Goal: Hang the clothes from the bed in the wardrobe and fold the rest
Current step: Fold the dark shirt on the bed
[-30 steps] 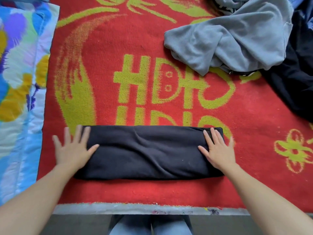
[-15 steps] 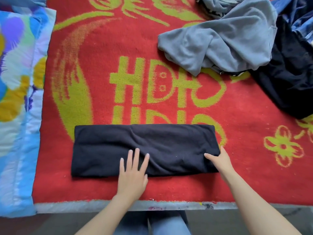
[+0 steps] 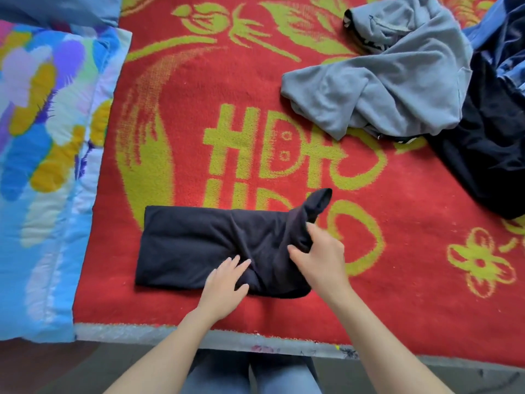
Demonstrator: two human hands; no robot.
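I have the black garment (image 3: pixel 199 245) lying as a long folded band on the red blanket (image 3: pixel 199 109), close to the bed's near edge. My left hand (image 3: pixel 224 282) lies flat on it, fingers straight, pressing at the middle of its near edge. My right hand (image 3: pixel 321 257) is closed round the band's right end. That end stands up off the blanket, its tip pointing far and right. I judge the right end is about to be folded over to the left.

The cloth is bunched and twisted where I grip it, so laying it down like this would trap creases inside the fold. My left hand pins only the near edge, so the far edge is free and could drag along or let the layers beneath slip open. If the fold line wanders from my left fingers, the halves will not match.

The grey top (image 3: pixel 392 89) and dark clothes (image 3: pixel 488 155) lie loose at the far right, well apart from the band.
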